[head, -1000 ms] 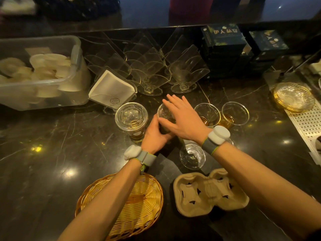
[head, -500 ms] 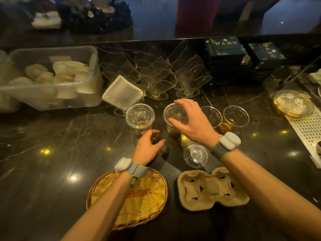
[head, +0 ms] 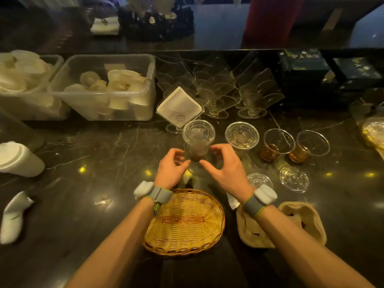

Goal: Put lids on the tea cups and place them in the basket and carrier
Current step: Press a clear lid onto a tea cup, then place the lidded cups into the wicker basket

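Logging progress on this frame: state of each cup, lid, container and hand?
Left cup: lidded, on counter.
Second cup: lidded.
Third cup: open, tea inside.
Fourth cup: open, tea inside.
Two loose lids: flat on counter.
Basket: empty.
Carrier: empty.
Left hand: curled beside left cup, holding nothing.
Right hand: same.

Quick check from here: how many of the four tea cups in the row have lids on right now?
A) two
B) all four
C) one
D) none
A: the two cups on the left carry clear lids, while the two cups on the right stand open with tea showing, and two loose lids lie on the counter in front of them.
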A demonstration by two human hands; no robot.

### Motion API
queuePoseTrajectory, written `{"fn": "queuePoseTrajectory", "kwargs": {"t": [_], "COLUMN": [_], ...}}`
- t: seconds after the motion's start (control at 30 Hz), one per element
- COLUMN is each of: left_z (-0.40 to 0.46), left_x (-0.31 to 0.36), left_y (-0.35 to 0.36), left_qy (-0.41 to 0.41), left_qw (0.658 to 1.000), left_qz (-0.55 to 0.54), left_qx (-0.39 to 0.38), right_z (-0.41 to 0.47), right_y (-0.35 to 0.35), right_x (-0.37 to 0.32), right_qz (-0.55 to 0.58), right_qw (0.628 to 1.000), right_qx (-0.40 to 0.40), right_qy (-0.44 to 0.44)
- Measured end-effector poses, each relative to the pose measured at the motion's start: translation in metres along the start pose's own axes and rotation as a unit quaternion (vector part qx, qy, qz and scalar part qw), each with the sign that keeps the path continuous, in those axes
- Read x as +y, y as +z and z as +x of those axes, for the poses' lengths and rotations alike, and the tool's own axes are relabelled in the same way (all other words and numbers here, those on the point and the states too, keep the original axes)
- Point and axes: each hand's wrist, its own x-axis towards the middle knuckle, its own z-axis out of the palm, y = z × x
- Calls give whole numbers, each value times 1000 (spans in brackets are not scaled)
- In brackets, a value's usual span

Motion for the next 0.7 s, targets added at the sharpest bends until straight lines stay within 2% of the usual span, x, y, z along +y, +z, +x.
{"fn": "queuePoseTrajectory", "kwargs": {"t": [0.1, 0.23, 0.33, 0.5, 0.7], "left_z": [7, 16, 23, 33, 37], "left_x": [-3, -2, 0, 5, 8], "left_y": [0, 4, 8, 8, 2], "left_qy": [-8, -13, -14, -37, -26], "left_qw": [1000, 998, 995, 985, 982], "left_qz": [-6, -23, -49, -143, -171], "left_qx": [-14, -64, -88, -94, -80], "right_z": [-3, 6, 18, 35, 44], "right_y": [16, 29, 35, 40, 43], "right_x": [10, 20, 24, 26, 25], "right_qz": [-14, 12, 34, 110, 137], "right_qw": [997, 987, 984, 975, 972], "right_qx": [-14, -73, -86, -65, -56], "right_qy": [71, 139, 149, 183, 184]}}
